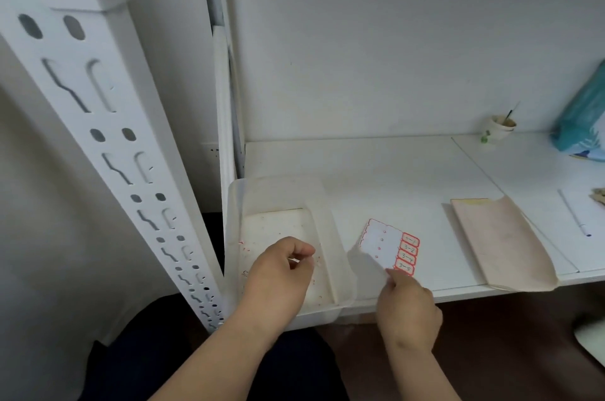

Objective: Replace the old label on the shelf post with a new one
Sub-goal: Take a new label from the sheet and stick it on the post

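Our left hand [281, 269] pinching a small scrap above the tray [340, 269], our right hand [407, 305] pinching the label sheet [388, 248] by its near corner, shelf post [108, 138] left of both

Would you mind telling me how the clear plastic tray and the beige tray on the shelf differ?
The clear plastic tray is see-through and deep-walled; the beige tray is opaque and shallow. The clear tray holds small red and white scraps, while the beige one looks bare. The left hand hovers over the clear tray, pinching a small scrap; no hand is near the beige one. Both sit on the white shelf and overhang its front edge.
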Tool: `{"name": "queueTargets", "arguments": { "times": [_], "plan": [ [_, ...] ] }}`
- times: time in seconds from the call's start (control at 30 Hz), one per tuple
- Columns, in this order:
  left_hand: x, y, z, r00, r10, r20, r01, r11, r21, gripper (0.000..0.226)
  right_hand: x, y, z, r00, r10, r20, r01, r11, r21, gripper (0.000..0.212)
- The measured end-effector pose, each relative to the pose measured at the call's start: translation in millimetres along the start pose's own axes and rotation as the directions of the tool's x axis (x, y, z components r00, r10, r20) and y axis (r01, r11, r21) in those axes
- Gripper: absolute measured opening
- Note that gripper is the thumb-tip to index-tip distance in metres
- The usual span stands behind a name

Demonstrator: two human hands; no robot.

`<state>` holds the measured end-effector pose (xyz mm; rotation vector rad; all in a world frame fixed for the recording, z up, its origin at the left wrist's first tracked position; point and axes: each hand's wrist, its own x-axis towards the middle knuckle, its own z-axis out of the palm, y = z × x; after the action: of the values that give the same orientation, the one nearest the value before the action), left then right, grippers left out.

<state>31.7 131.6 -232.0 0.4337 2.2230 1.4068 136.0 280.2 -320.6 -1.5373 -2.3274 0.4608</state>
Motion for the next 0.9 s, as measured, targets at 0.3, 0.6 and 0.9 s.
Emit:
{"name": "queueTargets", "arguments": {
  "times": [0.3, 0.6, 0.9],
  "plan": [
    [-4, 26, -18, 0.945, -0.177, 0.276, 0.322, 0.653, -0.685, 0.055, -42, -74, -50, 0.739, -0.605, -0.295, 0.673, 0.647, 0.358, 0.038],
    [-21, 21, -45, 0.931, -0.164, 0.327, 0.364, 0.508, -0.781, 0.042, -67, -84, -56, 0.791, -0.593, -0.153, 0.572, 0.627, 0.528, 0.039],
    [-27, 23, -51, 0.953, -0.028, 0.302, 0.261, 0.583, -0.769, 0.036, -72, -106, -70, 0.861, -0.489, -0.142, 0.474, 0.669, 0.573, 0.027]
  ]
}}
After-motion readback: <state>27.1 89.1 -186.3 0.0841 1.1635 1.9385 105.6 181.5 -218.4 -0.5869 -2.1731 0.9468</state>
